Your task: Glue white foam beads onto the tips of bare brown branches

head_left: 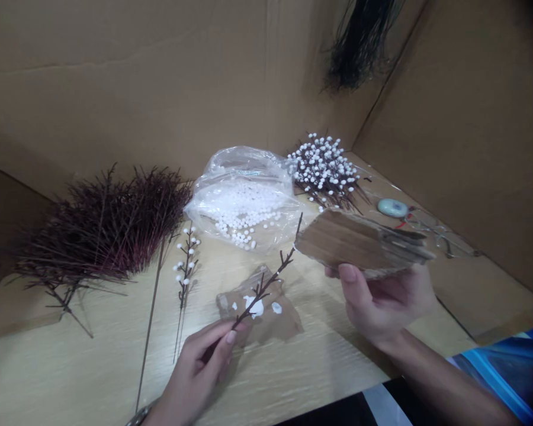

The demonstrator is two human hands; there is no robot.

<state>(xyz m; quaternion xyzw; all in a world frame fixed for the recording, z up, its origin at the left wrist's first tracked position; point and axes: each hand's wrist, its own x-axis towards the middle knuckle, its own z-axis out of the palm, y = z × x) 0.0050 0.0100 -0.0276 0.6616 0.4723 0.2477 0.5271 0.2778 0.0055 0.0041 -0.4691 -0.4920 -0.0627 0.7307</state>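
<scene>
In front of bag (249,168), twig (273,277) is pinched by left hand (199,361); cardboard (342,242) is grasped beside it by right hand (384,310). Dabbing step judged; steady edge control required.

plastic bag (244,204), small print (247,173), illegible

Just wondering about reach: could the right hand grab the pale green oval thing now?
Probably not: the right hand looks near the pale green oval thing, but it is busy holding a piece of cardboard.
</scene>
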